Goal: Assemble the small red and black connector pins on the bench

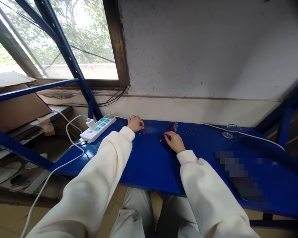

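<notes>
At the back of the blue shelf, my left hand (135, 123) is curled, its fingertips closed at the top of a small red upright piece (143, 131). A small dark piece with a clear end (139, 132) is just beside it. My right hand (174, 141) is pinched, fingertips low over the shelf; whatever lies between them is too small to name. Left of those fingertips is a tiny pinkish piece (160, 140). Behind my right hand stand a red and black piece (171, 126) and a cluster of clear pieces (175, 126).
A white power strip (98, 129) with a plugged-in white adapter (90, 123) lies at the left. Several tiny clear pieces (191, 132) lie right of my right hand. Farther right are a clear round container (227, 135), a white cable (260, 138) and a blurred-out dark object (239, 175).
</notes>
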The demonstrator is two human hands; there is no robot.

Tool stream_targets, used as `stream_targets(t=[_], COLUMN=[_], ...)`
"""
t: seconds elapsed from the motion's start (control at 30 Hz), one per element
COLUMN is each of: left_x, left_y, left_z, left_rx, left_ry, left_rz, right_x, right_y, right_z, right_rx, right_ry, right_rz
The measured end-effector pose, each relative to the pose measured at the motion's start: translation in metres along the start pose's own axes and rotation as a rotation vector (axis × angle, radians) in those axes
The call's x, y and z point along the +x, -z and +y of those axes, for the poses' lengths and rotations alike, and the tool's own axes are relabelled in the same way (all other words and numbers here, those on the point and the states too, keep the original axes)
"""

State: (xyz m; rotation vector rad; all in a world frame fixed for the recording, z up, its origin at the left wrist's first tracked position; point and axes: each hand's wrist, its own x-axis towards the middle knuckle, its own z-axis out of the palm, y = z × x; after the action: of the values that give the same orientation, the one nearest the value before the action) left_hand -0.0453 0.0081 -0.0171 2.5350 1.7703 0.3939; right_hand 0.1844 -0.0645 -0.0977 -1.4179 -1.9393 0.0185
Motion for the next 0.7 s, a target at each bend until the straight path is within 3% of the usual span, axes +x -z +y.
stream_targets(t=[0.7], left_x=[-0.0026], left_y=[-0.0027], left_z=[-0.0051], left_rx=[0.016], left_ry=[-0.036], left_rz=[-0.040], right_x=[0.0003], right_y=[-0.0021], right_z=[0.0015], right_rx=[0.016], right_ry=[-0.007], right_rz=[-0.011])
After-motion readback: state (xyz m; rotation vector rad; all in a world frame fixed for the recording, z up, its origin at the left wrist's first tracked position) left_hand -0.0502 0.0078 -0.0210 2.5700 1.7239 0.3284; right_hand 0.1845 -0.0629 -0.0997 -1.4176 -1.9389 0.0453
